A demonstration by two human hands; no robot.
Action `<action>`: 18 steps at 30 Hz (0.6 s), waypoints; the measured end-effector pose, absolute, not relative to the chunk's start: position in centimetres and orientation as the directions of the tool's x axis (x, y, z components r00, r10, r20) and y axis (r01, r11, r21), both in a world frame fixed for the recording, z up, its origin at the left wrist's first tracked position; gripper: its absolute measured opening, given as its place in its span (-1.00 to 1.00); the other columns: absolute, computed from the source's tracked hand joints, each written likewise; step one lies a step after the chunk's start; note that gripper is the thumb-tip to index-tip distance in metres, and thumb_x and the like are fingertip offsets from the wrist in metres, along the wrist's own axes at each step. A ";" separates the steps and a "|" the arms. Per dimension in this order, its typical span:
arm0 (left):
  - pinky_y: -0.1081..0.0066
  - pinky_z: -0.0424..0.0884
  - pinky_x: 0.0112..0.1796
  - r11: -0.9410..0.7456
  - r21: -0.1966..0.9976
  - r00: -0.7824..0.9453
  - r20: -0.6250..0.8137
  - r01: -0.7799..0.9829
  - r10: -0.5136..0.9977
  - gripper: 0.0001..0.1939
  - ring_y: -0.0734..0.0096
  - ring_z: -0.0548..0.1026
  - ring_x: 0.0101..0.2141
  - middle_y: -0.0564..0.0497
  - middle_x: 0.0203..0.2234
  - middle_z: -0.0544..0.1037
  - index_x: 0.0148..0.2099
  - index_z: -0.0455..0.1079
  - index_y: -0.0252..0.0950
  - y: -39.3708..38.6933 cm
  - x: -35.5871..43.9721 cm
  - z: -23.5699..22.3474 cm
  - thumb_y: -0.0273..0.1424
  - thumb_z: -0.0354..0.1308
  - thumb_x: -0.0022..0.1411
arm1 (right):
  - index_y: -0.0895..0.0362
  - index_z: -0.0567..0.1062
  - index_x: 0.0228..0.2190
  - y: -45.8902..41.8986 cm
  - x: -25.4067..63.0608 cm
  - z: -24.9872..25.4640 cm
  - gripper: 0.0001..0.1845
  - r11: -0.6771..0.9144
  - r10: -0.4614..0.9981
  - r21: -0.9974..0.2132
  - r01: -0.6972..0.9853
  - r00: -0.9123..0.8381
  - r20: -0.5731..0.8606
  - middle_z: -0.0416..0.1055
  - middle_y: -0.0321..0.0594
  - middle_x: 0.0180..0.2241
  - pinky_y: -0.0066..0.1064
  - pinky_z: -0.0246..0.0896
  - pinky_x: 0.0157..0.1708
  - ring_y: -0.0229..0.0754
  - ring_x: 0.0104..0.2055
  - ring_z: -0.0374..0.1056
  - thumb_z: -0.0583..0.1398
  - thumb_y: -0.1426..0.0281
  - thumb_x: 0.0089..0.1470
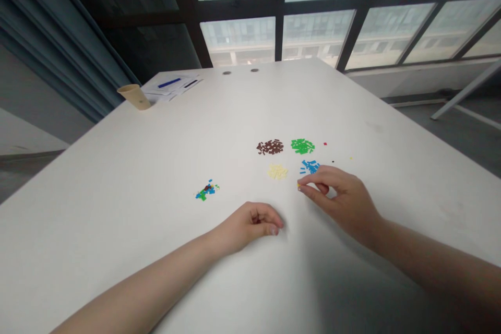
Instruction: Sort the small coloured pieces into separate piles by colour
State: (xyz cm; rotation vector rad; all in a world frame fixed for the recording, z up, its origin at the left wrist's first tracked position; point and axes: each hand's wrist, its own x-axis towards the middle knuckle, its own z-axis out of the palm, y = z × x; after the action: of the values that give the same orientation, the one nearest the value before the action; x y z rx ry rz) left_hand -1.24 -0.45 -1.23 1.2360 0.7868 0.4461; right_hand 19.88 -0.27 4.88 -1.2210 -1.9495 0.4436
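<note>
On the white table (156,167) lie small sorted piles of tiny pieces: a brown pile (270,146), a green pile (302,145), a pale yellow pile (277,171) and a blue pile (309,166). A small mixed pile (207,190) of blue, green and dark pieces lies to the left. My right hand (340,201) pinches a tiny yellow piece (299,186) between thumb and forefinger, just below the blue pile. My left hand (254,223) rests on the table in a loose fist, near the middle front; nothing shows in it.
A paper cup (135,96) lies tipped at the far left, beside papers with pens (172,86). Single stray pieces, red (324,143), black (333,162) and yellow (350,157), lie right of the green pile. Large windows stand behind the table's far edge.
</note>
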 end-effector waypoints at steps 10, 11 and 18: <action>0.51 0.24 -0.38 0.257 0.955 0.667 -0.288 0.148 0.687 -0.76 0.52 0.35 -0.46 0.00 -0.48 0.46 -0.32 0.44 -0.35 -0.4 -1.3 -1.5 -0.27 0.20 0.00 | 0.13 0.53 -0.43 6.3 28.0 6.5 -0.76 0.156 0.986 -0.457 0.876 -0.110 0.126 0.12 -0.35 -0.71 -0.45 -0.08 -0.58 -0.33 -0.63 0.04 0.15 0.26 -0.08; 0.51 0.23 -0.39 0.255 0.956 0.665 -0.287 0.148 0.690 -0.75 0.53 0.34 -0.46 0.00 -0.48 0.45 -0.32 0.43 -0.35 -0.4 -1.3 -1.6 -0.27 0.20 0.00 | 0.13 0.53 -0.44 7.5 29.8 6.2 -0.77 0.098 0.994 -0.401 0.911 -0.066 0.092 0.09 -0.36 -0.72 -0.44 -0.11 -0.59 -0.33 -0.64 0.02 0.15 0.26 -0.09; 0.51 0.19 -0.41 0.292 0.947 0.653 -0.306 0.133 0.693 -0.74 0.54 0.30 -0.49 0.03 -0.52 0.42 -0.37 0.42 -0.36 -0.4 -1.1 -1.4 -0.25 0.23 -0.04 | 0.18 0.53 -0.52 11.5 37.5 1.4 -0.75 -0.016 0.964 -0.404 0.914 -0.094 -0.249 0.13 -0.35 -0.71 -0.43 -0.12 -0.60 -0.33 -0.64 0.04 0.18 0.25 -0.19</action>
State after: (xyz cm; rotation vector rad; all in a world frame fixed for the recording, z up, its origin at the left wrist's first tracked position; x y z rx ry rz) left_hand -1.12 -0.36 -1.40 1.2447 0.8142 0.4334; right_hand 37.49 11.54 1.37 -2.0419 -2.1284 0.7281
